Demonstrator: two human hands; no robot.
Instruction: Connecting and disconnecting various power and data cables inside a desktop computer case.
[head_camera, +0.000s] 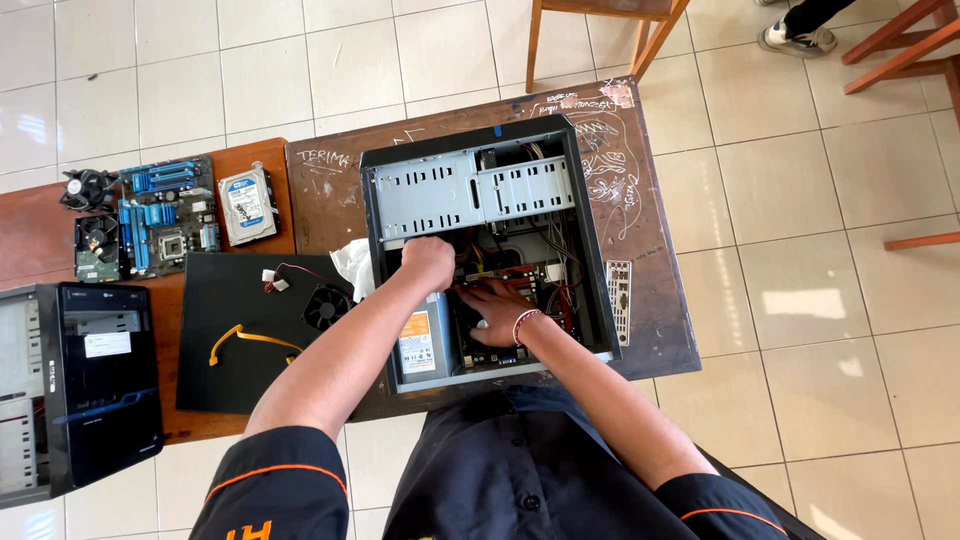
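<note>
An open black computer case (586, 215) lies on its side on a scribbled wooden desk (330, 200). Both my hands are inside it. My left hand (428, 260) is closed in a fist just above the grey power supply (424, 345), among cables; what it grips is hidden. My right hand (495, 303), with a red-and-white wristband, rests fingers spread on the motherboard (520, 275) near red cables. Grey drive bays (470, 185) fill the case's far end.
To the left lie a black side panel (225, 340) with a small fan (326, 306) and a yellow cable (245, 340), a blue motherboard (165, 215), a hard drive (246, 204), two coolers and another black case (75, 385). Wooden chairs and someone's shoe stand beyond the desk.
</note>
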